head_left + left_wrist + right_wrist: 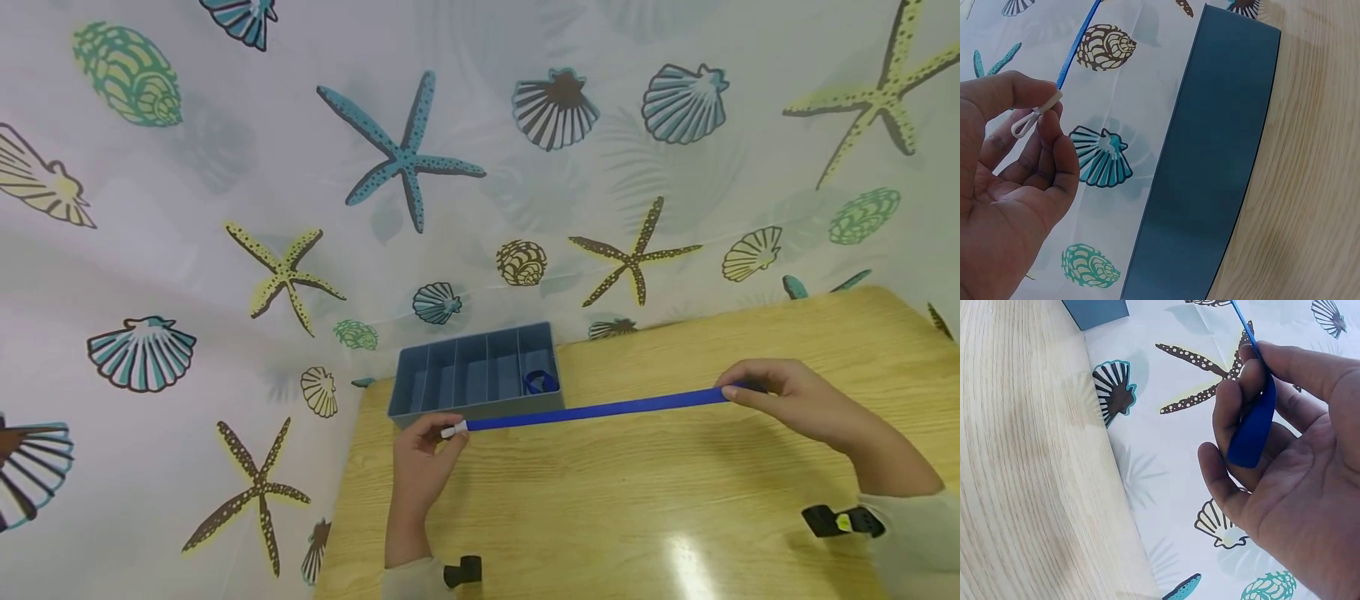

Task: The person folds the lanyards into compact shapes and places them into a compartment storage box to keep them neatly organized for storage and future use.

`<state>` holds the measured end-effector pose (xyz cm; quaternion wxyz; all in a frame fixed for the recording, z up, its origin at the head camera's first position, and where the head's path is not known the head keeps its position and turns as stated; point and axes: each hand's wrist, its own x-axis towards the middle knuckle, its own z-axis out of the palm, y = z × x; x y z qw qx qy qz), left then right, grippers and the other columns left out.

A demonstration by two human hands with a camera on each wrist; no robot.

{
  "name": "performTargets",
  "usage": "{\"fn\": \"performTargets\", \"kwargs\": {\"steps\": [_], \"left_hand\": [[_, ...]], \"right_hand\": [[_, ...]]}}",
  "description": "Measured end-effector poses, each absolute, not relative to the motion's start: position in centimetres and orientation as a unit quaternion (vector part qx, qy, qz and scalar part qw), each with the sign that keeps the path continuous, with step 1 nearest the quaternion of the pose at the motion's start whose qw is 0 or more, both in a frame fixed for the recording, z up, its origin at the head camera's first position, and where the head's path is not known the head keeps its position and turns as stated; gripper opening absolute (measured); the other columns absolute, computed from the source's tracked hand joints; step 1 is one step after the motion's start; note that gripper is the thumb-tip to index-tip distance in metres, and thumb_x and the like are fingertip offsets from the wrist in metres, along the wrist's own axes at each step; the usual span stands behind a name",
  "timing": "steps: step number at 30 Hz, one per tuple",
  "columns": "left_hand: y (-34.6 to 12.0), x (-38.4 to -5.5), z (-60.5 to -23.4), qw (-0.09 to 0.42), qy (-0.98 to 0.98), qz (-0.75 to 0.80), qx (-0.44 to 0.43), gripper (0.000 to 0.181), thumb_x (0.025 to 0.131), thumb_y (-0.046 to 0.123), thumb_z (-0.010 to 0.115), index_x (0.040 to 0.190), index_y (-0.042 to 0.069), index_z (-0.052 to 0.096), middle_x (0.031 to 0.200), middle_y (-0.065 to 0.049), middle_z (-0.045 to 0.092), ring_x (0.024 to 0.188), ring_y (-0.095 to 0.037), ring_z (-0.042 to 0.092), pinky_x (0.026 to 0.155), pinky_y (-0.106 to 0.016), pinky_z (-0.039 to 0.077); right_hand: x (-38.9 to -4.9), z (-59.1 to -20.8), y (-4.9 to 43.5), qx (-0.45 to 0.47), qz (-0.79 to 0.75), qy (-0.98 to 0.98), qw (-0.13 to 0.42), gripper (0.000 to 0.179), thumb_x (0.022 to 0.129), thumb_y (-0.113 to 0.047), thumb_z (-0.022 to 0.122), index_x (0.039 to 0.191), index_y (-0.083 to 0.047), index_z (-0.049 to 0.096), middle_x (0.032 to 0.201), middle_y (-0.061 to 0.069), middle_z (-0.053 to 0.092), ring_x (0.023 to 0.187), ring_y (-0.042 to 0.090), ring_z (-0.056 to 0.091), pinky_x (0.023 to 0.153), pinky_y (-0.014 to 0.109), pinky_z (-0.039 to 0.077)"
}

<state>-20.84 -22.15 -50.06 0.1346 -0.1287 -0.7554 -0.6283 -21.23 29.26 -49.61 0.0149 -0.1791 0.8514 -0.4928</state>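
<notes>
Over the wood-grained table (600, 500), the left hand (422, 465) pinches the white looped tip (454, 429) and the right hand (806, 408) the plain end (1252, 434) of a flat blue strap (600, 412) — beyond, a smooth box (517, 406) whose rightmost compartment holds a blue loop (552, 384), perhaps fabric.

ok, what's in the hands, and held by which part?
A blue strap, held near both ends: the left hand pinches its white end piece, the right hand pinches just short of the other end, leaving a loose tail.
</notes>
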Motion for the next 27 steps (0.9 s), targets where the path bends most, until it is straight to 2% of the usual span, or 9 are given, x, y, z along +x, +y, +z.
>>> {"fn": "performTargets", "kwargs": {"steps": [5, 8, 11, 13, 15, 19, 27], "left_hand": [[-22.5, -20.9, -50.3, 0.143, -0.755, -0.628, -0.126, 0.019, 0.089, -0.014, 0.075, 0.105, -0.004, 0.077, 0.106, -0.025, 0.072, 0.093, -0.009, 0.067, 0.085, -0.023, 0.058], [-22.6, -20.9, -50.3, 0.141, -0.756, -0.627, -0.125, 0.019, 0.089, -0.014, 0.075, 0.105, -0.003, 0.077, 0.106, -0.025, 0.071, 0.092, -0.009, 0.067, 0.084, -0.023, 0.059], [-22.6, -20.9, -50.3, 0.139, -0.757, -0.627, -0.120, 0.019, 0.089, -0.013, 0.075, 0.105, -0.003, 0.077, 0.106, -0.025, 0.071, 0.092, -0.009, 0.067, 0.084, -0.023, 0.059], [-22.7, -20.9, -50.3, 0.139, -0.758, -0.626, -0.118, 0.019, 0.089, -0.013, 0.075, 0.105, -0.003, 0.077, 0.106, -0.025, 0.071, 0.091, -0.010, 0.067, 0.083, -0.023, 0.059], [-22.7, -20.9, -50.3, 0.139, -0.759, -0.626, -0.119, 0.018, 0.089, -0.012, 0.075, 0.104, -0.002, 0.077, 0.106, -0.025, 0.072, 0.091, -0.010, 0.067, 0.083, -0.023, 0.059], [-22.7, -21.0, -50.3, 0.138, -0.759, -0.624, -0.121, 0.018, 0.089, -0.013, 0.075, 0.105, -0.002, 0.077, 0.106, -0.024, 0.072, 0.092, -0.011, 0.068, 0.084, -0.023, 0.059], [-22.9, -21.1, -50.4, 0.147, -0.755, -0.628, -0.118, 0.016, 0.089, -0.012, 0.076, 0.103, -0.003, 0.077, 0.106, -0.026, 0.073, 0.096, -0.014, 0.069, 0.088, -0.025, 0.059]], "right_hand": [[-21.1, -49.5, 29.8, -0.177, -0.512, 0.840, 0.013, 0.017, 0.108, -0.006, 0.060, 0.120, -0.004, 0.073, 0.107, -0.003, 0.072, 0.094, 0.008, 0.066, 0.076, 0.023, 0.053], [-21.0, -49.4, 30.2, -0.153, -0.518, 0.842, 0.015, 0.017, 0.108, -0.008, 0.061, 0.119, -0.002, 0.072, 0.098, -0.001, 0.070, 0.087, 0.014, 0.065, 0.067, 0.028, 0.047], [-20.9, -49.4, 30.5, -0.124, -0.519, 0.846, 0.012, 0.018, 0.108, -0.012, 0.063, 0.119, -0.002, 0.073, 0.097, -0.002, 0.070, 0.083, 0.016, 0.066, 0.065, 0.029, 0.045], [-20.8, -49.4, 30.7, -0.113, -0.521, 0.846, 0.005, 0.019, 0.107, -0.013, 0.064, 0.120, -0.001, 0.073, 0.100, -0.002, 0.069, 0.083, 0.016, 0.066, 0.067, 0.026, 0.048], [-20.8, -49.5, 30.9, -0.108, -0.526, 0.844, -0.004, 0.020, 0.107, -0.013, 0.065, 0.121, -0.001, 0.073, 0.104, -0.005, 0.071, 0.086, 0.013, 0.068, 0.074, 0.022, 0.052], [-20.8, -50.0, 31.3, -0.096, -0.533, 0.840, -0.024, 0.021, 0.106, -0.012, 0.066, 0.122, 0.001, 0.072, 0.104, -0.010, 0.073, 0.090, 0.007, 0.071, 0.077, 0.015, 0.053], [-21.0, -50.7, 31.7, -0.089, -0.588, 0.801, -0.070, 0.015, 0.102, 0.000, 0.069, 0.117, 0.004, 0.070, 0.098, -0.009, 0.078, 0.088, 0.005, 0.075, 0.079, 0.013, 0.057]]}}
